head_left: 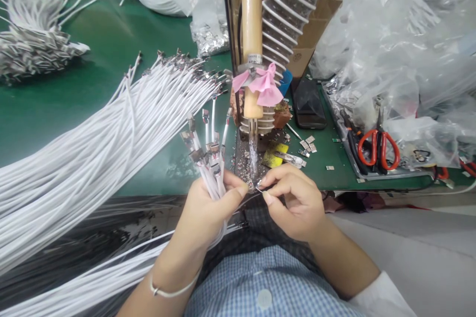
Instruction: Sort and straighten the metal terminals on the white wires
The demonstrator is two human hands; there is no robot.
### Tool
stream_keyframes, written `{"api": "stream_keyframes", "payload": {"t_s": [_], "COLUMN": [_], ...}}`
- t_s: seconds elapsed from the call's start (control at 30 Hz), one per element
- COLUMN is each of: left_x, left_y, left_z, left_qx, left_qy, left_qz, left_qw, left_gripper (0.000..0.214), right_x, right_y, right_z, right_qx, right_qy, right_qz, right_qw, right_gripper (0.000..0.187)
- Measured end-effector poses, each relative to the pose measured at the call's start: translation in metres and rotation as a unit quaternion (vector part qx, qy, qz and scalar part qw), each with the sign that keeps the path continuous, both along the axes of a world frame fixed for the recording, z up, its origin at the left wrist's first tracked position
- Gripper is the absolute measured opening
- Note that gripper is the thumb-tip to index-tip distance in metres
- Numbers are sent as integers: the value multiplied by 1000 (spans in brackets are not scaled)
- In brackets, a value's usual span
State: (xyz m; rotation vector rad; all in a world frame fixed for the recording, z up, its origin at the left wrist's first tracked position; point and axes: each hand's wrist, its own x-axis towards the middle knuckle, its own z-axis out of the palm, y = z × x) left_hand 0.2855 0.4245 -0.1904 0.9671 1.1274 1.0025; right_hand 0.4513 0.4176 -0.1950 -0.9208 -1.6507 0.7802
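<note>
My left hand (213,200) is closed around a bundle of white cables (210,178), whose small metal connector ends stick up above the fingers. Its thumb tip reaches almost to the tip of an upright soldering iron (253,153) with a wooden handle. On the other side of that tip, my right hand (293,200) pinches a small metal connector (259,187) between thumb and fingertips. A thin strand runs between the two hands; whether it is wire or solder I cannot tell. A pink ribbon (266,84) is tied around the iron's handle.
Many white cables (111,138) lie across the green table (148,178) at left. Behind the iron rises a ribbed hose (293,4). At right are a phone (308,103), red-handled scissors (378,146) in a tray and plastic bags (409,59). A yellow sponge (275,156) lies by the iron.
</note>
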Motion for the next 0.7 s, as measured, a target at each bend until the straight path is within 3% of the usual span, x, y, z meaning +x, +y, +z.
{"api": "stream_keyframes", "payload": {"t_s": [0.7], "left_x": [-1], "left_y": [-5], "left_z": [-3], "left_qx": [7], "left_qy": [19], "left_qz": [6], "left_qw": [1000], "left_gripper": [11], "right_x": [-2], "right_y": [-2], "right_z": [0], "right_qx": [6], "right_qy": [-11], "right_qz": [17], "right_qw": [1000], "right_gripper": [16]}}
